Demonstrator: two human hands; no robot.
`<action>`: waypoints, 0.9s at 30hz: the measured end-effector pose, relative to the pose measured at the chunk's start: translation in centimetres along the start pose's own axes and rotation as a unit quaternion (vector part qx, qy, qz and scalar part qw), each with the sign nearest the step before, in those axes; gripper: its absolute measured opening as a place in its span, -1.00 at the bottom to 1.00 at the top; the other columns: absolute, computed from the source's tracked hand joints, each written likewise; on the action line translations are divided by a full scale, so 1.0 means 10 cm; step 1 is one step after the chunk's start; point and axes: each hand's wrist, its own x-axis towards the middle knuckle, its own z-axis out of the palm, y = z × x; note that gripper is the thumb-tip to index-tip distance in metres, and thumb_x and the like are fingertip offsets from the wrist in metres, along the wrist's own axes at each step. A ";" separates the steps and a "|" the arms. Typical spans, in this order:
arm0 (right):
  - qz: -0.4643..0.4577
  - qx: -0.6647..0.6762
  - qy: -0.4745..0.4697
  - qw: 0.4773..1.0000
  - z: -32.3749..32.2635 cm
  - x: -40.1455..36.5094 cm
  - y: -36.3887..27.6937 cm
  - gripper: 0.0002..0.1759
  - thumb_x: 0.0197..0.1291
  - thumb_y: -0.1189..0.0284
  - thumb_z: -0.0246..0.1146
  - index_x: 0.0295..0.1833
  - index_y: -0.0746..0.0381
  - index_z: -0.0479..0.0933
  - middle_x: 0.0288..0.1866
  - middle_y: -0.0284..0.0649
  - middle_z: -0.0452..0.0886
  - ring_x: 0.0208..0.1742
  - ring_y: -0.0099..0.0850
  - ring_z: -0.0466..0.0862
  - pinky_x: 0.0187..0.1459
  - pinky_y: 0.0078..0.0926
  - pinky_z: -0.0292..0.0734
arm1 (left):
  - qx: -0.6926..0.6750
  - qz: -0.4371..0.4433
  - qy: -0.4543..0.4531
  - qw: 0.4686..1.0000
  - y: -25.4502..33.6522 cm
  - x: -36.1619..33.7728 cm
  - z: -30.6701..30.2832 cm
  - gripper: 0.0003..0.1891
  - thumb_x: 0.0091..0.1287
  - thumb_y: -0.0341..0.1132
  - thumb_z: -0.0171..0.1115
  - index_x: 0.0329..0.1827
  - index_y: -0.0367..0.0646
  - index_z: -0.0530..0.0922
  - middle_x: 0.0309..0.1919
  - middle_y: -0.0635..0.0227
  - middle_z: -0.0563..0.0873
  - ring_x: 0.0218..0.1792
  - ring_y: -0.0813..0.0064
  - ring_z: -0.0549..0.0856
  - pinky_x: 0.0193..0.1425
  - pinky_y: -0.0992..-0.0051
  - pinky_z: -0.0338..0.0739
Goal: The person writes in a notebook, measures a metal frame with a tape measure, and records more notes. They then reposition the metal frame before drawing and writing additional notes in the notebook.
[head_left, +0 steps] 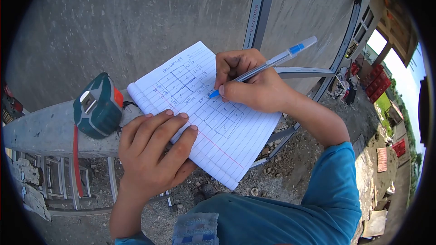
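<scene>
My right hand [247,79] grips a clear ballpoint pen with blue parts [281,57], its blue tip touching the page. Under it lies a lined notepad [247,147] covered with hand-drawn grids, numbers and fractions in blue ink. My left hand [156,149] rests with spread fingers on the pad's lower left edge, the thumb partly hidden at the pad's edge. Left of the pad, a dark green tape measure [99,105] with an orange button sits on a grey concrete ledge [41,131]. A red strap [76,163] hangs down from it.
Metal framing bars [260,11], one printed "BRIGHTER", run along the grey wall [159,13]. Below the ledge at left stands a metal ladder [68,186]. Gravelly ground [290,163] stretches beneath me. Red crates [378,84] are stacked at the far right.
</scene>
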 end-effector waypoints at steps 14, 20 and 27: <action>0.001 -0.045 -0.026 0.999 0.07 -0.03 -0.07 -0.88 -0.07 0.51 0.24 -0.46 0.34 0.45 -0.51 -0.28 0.57 -0.47 -0.64 0.49 -0.42 -0.61 0.34 | 0.006 -0.005 0.001 1.000 0.00 -0.01 0.01 -0.64 0.24 0.09 0.19 -0.14 0.04 0.65 -0.08 0.39 0.69 0.00 0.37 0.65 0.09 0.27 0.44; -0.019 -0.051 -0.029 0.998 0.05 -0.13 -0.07 -0.92 -0.06 0.54 0.22 -0.45 0.33 0.47 -0.51 -0.29 0.57 -0.45 -0.65 0.51 -0.41 -0.62 0.36 | 0.004 -0.008 0.000 1.000 0.01 -0.01 0.01 -0.64 0.22 0.09 0.23 -0.15 0.03 0.65 -0.09 0.39 0.69 -0.01 0.37 0.65 0.08 0.26 0.45; 0.032 -0.067 -0.031 0.997 -0.06 -0.32 -0.17 -0.91 -0.09 0.55 0.23 -0.50 0.33 0.47 -0.48 -0.23 0.60 -0.39 -0.56 0.58 -0.32 -0.58 0.42 | 0.001 -0.008 -0.001 1.000 0.00 0.00 0.00 -0.67 0.14 0.00 0.30 -0.14 0.02 0.65 -0.09 0.37 0.69 -0.02 0.35 0.66 0.08 0.26 0.45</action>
